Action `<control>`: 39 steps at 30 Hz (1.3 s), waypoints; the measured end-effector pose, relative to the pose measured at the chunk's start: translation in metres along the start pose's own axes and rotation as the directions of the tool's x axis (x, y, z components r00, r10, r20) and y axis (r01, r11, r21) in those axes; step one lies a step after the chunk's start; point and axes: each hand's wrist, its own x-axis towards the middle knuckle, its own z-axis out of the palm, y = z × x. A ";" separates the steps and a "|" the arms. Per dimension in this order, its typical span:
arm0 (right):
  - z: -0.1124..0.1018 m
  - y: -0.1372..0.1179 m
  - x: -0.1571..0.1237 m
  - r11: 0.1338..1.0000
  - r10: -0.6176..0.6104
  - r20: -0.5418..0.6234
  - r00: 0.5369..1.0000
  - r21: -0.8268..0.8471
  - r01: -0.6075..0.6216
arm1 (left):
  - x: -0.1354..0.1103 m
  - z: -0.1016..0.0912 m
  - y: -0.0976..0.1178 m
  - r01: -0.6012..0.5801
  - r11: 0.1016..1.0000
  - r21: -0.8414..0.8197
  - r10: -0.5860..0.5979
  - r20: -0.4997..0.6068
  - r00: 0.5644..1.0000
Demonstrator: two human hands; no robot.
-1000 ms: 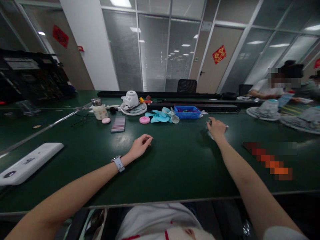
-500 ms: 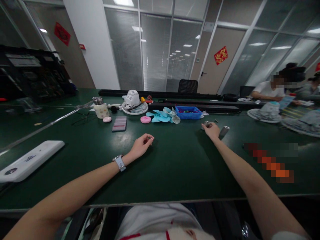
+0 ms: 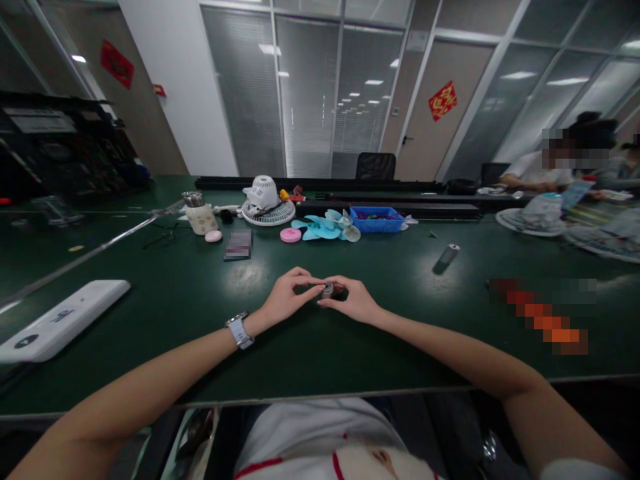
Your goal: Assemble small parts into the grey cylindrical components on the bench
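Observation:
A small round metal part (image 3: 328,289) sits between my two hands in the middle of the green table (image 3: 360,333). My left hand (image 3: 287,293), with a watch on its wrist, pinches the part from the left. From the right, my right hand (image 3: 353,300) grips the same part with its fingertips. A grey metal cylinder (image 3: 449,254) lies on the table to the right, apart from both hands.
At the back stand a white fan housing on a grille (image 3: 265,203), light blue fan blades (image 3: 325,228), a blue tray (image 3: 377,219), pink discs (image 3: 290,235) and a mug (image 3: 200,215). A white flat device (image 3: 55,323) lies left. Other people sit at far right (image 3: 560,167).
My right hand drew back from the far right of the table to the middle, bringing the small metal part. My left hand came up to pinch it too. The grey cylinder stayed behind.

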 end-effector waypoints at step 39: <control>0.006 -0.007 -0.007 1.000 0.014 0.085 0.996 0.023 -0.016 | 0.037 -0.100 -0.086 0.373 0.783 0.497 -0.115 -0.474 0.873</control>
